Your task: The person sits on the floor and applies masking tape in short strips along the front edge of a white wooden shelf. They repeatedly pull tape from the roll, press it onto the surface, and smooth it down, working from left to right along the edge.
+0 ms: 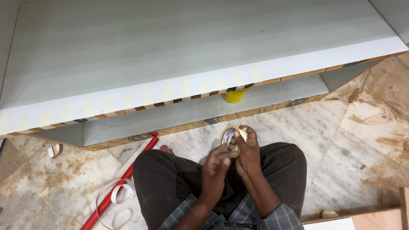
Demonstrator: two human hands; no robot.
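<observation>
The big grey laminated panel (170, 51) filled the view in front of you, its front edge dotted with pale tape strips (183, 90), a yellow container (233, 96) tucked beneath it. On the marble floor (324, 140) a red pipe (121, 183) ran off to your left. Over your knees, your right hand (248, 154) gripped the roll of masking tape (228, 137), its hole facing up at you. Your left hand (216, 164) pinched at the roll's near rim, touching it, fingers curled.
</observation>
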